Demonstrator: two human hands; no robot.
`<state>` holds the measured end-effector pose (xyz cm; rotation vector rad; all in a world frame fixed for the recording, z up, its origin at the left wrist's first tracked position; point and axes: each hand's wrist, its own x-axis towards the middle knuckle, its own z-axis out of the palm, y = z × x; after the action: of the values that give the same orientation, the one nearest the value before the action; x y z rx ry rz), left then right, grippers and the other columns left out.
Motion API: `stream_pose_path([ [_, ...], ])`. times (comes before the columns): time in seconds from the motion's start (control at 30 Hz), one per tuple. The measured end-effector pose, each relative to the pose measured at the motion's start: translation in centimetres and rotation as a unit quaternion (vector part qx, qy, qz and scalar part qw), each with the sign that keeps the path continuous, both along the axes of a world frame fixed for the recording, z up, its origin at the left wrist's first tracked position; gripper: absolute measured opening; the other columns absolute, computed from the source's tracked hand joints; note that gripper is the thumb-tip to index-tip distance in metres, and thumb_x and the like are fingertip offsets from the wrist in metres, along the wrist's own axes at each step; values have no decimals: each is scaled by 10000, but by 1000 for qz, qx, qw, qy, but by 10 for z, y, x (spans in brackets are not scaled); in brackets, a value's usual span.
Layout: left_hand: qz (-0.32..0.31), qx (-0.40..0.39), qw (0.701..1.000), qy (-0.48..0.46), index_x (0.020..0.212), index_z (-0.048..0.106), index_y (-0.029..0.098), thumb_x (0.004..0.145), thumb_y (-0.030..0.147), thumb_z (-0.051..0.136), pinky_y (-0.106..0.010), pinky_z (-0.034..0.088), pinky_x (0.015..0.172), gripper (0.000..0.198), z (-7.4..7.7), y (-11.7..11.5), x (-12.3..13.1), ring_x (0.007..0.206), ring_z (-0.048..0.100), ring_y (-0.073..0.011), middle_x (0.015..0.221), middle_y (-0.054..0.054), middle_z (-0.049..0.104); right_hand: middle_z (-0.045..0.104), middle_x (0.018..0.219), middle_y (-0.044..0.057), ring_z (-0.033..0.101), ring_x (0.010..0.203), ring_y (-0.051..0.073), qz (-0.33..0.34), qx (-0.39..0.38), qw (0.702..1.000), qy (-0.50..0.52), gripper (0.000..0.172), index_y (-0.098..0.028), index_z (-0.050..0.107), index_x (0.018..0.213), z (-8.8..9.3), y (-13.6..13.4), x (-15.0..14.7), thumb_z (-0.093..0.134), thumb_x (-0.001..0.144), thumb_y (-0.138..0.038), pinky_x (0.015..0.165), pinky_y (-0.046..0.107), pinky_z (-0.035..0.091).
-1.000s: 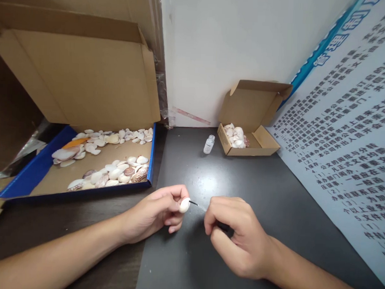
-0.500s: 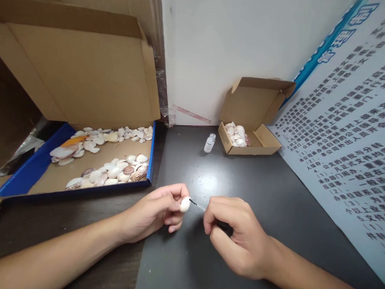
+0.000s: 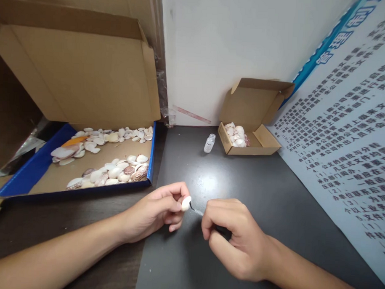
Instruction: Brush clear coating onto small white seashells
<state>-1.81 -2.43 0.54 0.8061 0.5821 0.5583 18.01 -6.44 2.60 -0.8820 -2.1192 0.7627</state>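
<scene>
Your left hand (image 3: pixel 165 206) pinches a small white seashell (image 3: pixel 186 203) between thumb and fingers, with the other fingers curled below it. The shell is up over the dark grey mat (image 3: pixel 257 184), right in front of you. Your right hand (image 3: pixel 233 238) is curled tight around the black handle of a little brush (image 3: pixel 196 211). The brush has a see-through stem and a black tip. The tip looks bent and touches the shell on the side near your right hand

Past your hands, a little clear bottle (image 3: pixel 209 143) with a white label stands on the mat, and its top is open. Just to the right of it is a small brown cardboard box (image 3: pixel 252 151) with its lid up, and a heap of pale shells (image 3: pixel 236 135) sits in its left part

Over on the left, a big blue-sided box (image 3: pixel 152 155) also has its lid up. Lots of shells lie inside in two groups, and one orange shell (image 3: pixel 75 141) is in the back group
</scene>
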Motion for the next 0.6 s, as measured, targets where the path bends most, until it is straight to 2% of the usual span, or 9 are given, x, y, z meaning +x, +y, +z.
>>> stream_pose_path([
  [0.3,-1,-1,1000,-7,765,509,174,783,171,604,-209,344,500,98,-1,0,-1,509,330,-62,660,56,422,462,548,-36,401,490,104,-43,15,999,12,176,-195,474,619,-1,-1,1,412,678,-41,491,235,306],
  [0.6,-2,7,1000,-2,768,515,177,790,155,594,-211,349,502,85,-3,0,-1,510,337,-60,680,55,428,463,546,-37,389,477,97,-14,13,1000,12,169,-194,470,620,0,-2,0,405,680,-49,487,231,306],
])
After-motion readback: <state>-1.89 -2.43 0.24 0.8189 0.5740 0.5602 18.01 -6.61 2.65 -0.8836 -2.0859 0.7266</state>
